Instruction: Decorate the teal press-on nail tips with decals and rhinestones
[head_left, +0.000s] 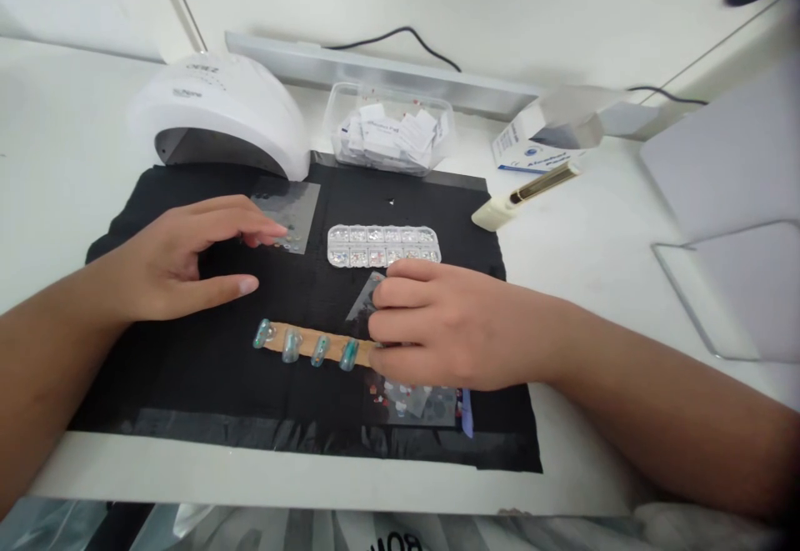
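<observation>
- Left hand [181,255]: over the black mat [187,376], thumb and fingers spread wide, nothing seen between them; fingertips near a clear sticker sheet [300,209].
- Right hand [450,318]: fingers curled in, covering the right end of a wooden strip [336,346] (whether it grips anything, I cannot tell).
- Strip lies slightly slanted on the mat, before the person; four blue-green nail tips [320,351] sit crosswise along its visible part.
- Small clear sheet [361,301] beside the right fingertips; decorated sheets [409,405] partly under that hand.
- Beyond: compartmented clear case [383,246] of tiny gems, just past the right fingers.
- Far edge: white dome-shaped lamp [250,109], clear tub [381,164] of packets.
</observation>
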`<control>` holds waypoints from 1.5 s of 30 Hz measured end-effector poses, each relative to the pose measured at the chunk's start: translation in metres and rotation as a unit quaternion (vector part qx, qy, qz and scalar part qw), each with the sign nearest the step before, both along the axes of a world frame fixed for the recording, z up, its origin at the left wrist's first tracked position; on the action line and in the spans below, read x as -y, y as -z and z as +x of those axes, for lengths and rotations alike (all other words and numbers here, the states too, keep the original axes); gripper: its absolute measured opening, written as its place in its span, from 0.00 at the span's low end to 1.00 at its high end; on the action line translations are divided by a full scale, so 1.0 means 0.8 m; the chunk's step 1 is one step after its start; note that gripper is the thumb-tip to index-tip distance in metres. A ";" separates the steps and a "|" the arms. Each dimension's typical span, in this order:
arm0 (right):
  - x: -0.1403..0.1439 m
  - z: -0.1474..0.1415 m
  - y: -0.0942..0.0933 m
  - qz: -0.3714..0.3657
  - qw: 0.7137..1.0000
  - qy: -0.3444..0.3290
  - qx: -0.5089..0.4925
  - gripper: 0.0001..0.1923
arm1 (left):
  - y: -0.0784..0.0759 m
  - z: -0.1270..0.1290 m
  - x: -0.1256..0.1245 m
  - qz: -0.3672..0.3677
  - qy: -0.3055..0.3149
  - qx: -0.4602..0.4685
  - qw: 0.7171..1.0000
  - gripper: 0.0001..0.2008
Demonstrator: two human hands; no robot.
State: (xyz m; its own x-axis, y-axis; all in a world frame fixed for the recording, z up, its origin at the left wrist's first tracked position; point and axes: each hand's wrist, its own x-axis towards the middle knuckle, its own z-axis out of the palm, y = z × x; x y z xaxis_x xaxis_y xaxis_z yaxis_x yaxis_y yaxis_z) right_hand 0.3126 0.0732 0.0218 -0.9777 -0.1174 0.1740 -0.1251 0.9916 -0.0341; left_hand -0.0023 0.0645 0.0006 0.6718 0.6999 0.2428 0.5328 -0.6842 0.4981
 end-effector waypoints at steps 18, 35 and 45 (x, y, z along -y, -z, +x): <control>-0.012 -0.001 0.012 -0.222 0.973 0.053 0.042 0.10 | -0.002 0.005 0.004 -0.066 0.047 0.007 0.997 0.19; -0.010 -0.001 0.011 -0.177 0.983 0.050 0.017 0.14 | -0.002 0.007 0.001 -0.063 0.046 0.004 0.997 0.19; -0.012 -0.001 0.013 -0.189 0.981 0.048 0.001 0.13 | -0.005 0.008 0.002 -0.050 0.049 -0.006 0.998 0.18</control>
